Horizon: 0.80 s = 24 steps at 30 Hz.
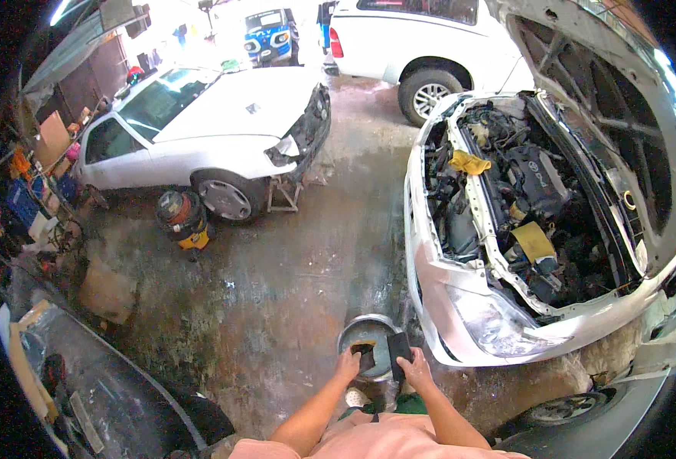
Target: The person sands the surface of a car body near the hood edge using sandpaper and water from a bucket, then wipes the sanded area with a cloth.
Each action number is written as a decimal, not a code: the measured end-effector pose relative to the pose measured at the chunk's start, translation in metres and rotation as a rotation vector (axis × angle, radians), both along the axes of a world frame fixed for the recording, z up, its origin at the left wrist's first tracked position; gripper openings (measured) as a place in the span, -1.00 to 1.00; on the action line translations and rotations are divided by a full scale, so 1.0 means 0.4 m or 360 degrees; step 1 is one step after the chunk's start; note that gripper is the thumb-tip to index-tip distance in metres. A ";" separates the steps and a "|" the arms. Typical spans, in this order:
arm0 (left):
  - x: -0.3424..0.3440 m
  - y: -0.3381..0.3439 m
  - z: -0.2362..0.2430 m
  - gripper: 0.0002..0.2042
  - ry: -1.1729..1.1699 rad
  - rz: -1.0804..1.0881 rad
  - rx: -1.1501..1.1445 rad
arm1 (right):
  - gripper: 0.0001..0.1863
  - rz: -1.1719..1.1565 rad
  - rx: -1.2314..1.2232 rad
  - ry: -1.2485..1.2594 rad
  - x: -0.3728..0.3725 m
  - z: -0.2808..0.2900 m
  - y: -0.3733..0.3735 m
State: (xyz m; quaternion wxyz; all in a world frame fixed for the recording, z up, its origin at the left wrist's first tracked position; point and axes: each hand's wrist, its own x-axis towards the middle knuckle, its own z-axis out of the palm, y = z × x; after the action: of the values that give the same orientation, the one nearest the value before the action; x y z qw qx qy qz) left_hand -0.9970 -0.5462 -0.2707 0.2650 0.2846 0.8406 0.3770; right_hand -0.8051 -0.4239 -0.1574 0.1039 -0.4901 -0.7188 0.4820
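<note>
My left hand point(348, 363) grips a dark, bent sheet with a yellow-brown edge point(366, 356), which looks like sandpaper. In my right hand point(416, 369) is a flat black rectangular block point(397, 346), held upright by its lower end. Both hands are over a round metal basin point(345, 334) at my feet, the sheet above its middle and the block across its right side. The basin's near part is partly hidden by my hands. The two held things are apart from each other.
A white car point(449, 306) with its hood raised stands at right, a yellow cloth point(470, 162) on its front frame. Another white car point(238, 107) is at far left, beside a drum-shaped vacuum point(183, 218). A dark body panel point(116, 375) lies at lower left. The concrete floor point(276, 283) looks wet.
</note>
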 end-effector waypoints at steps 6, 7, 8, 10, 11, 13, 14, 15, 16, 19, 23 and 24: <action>0.097 0.020 0.066 -0.57 -0.0729 -0.0219 0.0447 | -0.40 -0.0075 -0.0152 0.0466 0.116 -0.079 -0.044; 0.127 0.034 0.081 -0.56 -0.1085 -0.0198 0.0685 | -0.39 -0.0093 -0.0021 0.0466 0.132 -0.063 -0.044; 0.157 0.041 0.096 -0.56 -0.1128 -0.0226 0.0618 | -0.37 -0.0111 0.0108 0.0465 0.148 -0.047 -0.041; 0.283 0.066 0.310 -0.56 -0.1300 -0.0322 0.0422 | -0.34 -0.0186 0.0199 0.0374 0.237 0.037 -0.041; 0.308 0.072 0.312 -0.58 -0.1256 -0.0420 0.0468 | -0.34 -0.0218 0.0207 0.0401 0.261 0.035 -0.044; 0.366 0.091 0.321 -0.62 -0.1195 -0.0613 0.0537 | -0.35 -0.0294 0.0204 0.0423 0.332 0.027 -0.043; 0.411 0.088 0.342 -0.58 -0.1191 -0.0668 0.0483 | -0.36 -0.0364 0.0255 0.0452 0.384 0.028 -0.056; 0.433 0.086 0.333 -0.58 -0.0986 -0.0774 0.0530 | -0.37 -0.0420 0.0107 0.0404 0.411 0.053 -0.068; 0.470 0.096 0.313 -0.59 -0.0795 -0.0892 0.0579 | -0.37 -0.0484 0.0081 0.0556 0.465 0.013 -0.068; 0.578 0.049 0.319 -0.60 -0.0627 -0.0901 0.0365 | -0.45 -0.0835 -0.0127 0.0940 0.570 0.113 -0.165; 0.772 0.062 0.219 -0.63 -0.0883 -0.0539 0.0259 | -0.48 -0.1091 -0.0056 0.0738 0.756 0.138 -0.259; 0.800 0.060 0.158 -0.64 -0.1015 -0.0526 0.0243 | -0.44 -0.1199 -0.0085 0.0754 0.779 0.122 -0.284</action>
State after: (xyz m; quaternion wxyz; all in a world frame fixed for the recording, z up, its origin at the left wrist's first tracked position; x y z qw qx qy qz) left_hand -0.6770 -0.5222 -0.2076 0.5492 0.3036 0.6278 0.4605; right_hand -0.4933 -0.5373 -0.1085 0.4214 -0.5964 -0.4338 0.5278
